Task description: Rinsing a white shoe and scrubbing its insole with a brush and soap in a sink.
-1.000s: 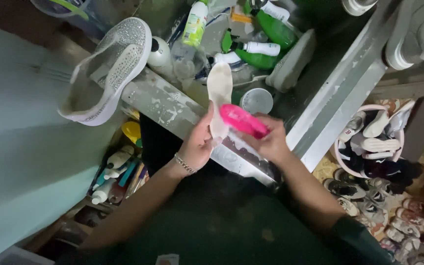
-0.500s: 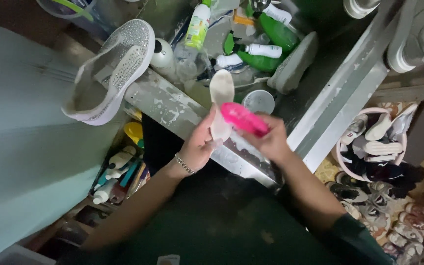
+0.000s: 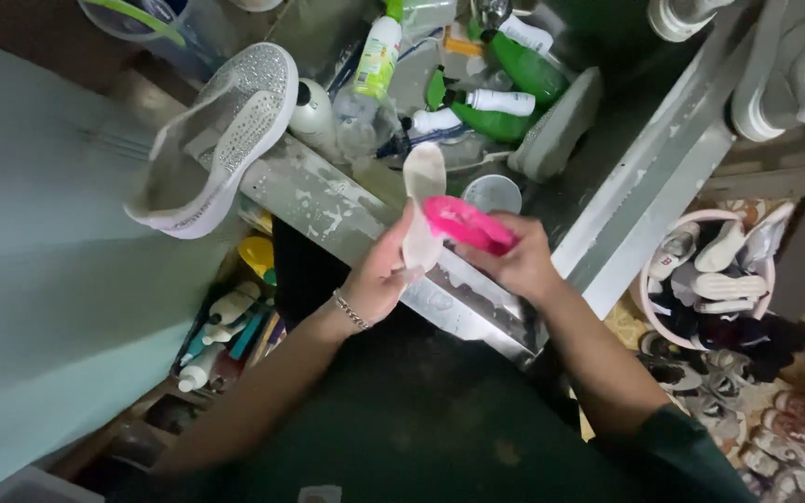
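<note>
The person is standing over a cluttered metal sink [image 3: 477, 307] with both hands working close together above its near rim. The left hand [image 3: 379, 279], with a thin silver chain bracelet [image 3: 351, 312] at the wrist, is wrapping its fingers around the lower end of a pale, off-white shoe insole [image 3: 421, 210], holding it upright so that its rounded tip is pointing away from the person. The right hand [image 3: 519, 261] is closing around a bright pink plastic scrubbing brush [image 3: 466, 225], which is pressing against the face of the insole about midway up; brush and insole are touching, right between the two hands.

Just beyond the insole, a small clear plastic cup [image 3: 494, 194] is sitting in the sink, and behind it a jumble of green squeeze bottles [image 3: 486, 121] and white bottles is lying on its side. A tall spray bottle with a yellow-green label [image 3: 375, 61] is standing to the left of them. A grey shoe sole [image 3: 556, 126] is leaning against the sink's right wall.

On the left ledge, a white slip-on shoe studded with small sparkling stones [image 3: 211, 140] is resting tilted, its opening facing the person. Below the ledge, more bottles [image 3: 216, 326] are lying in a heap. Off to the right, on the floor, a round pink basin full of white sneakers [image 3: 710, 270] is sitting well apart from the hands.
</note>
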